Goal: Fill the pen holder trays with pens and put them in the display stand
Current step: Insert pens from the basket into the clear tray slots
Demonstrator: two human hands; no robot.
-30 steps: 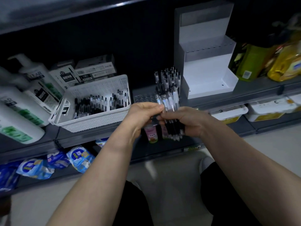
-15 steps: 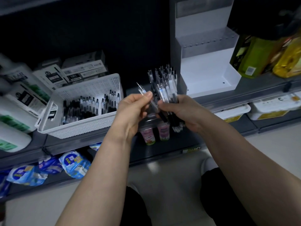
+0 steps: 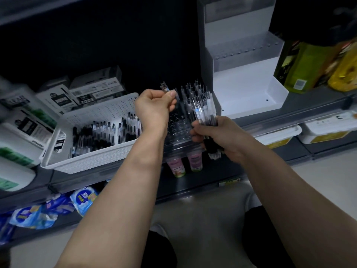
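My left hand point(image 3: 154, 107) pinches a single clear pen point(image 3: 165, 88) above the clear pen holder tray point(image 3: 178, 130), which sits on the grey shelf between the hands. Several pens stand in the tray's far rows point(image 3: 190, 89). My right hand point(image 3: 216, 136) grips a bundle of clear pens point(image 3: 204, 111) beside the tray's right edge. A white basket point(image 3: 108, 113) of more pens is on the left. The white stepped display stand point(image 3: 249, 89) rises at the right rear, its steps bare.
Boxes point(image 3: 96, 88) and white bottles point(image 3: 17, 136) crowd the shelf's left. Green and yellow bottles point(image 3: 301, 68) stand right of the stand. Two small pink cups point(image 3: 185, 163) sit on the lower shelf, white tubs point(image 3: 278, 134) to the right, blue packets point(image 3: 58, 206) lower left.
My left hand drew one pen out of the bundle and lifted it up and left over the tray. My right hand still holds the bundle.
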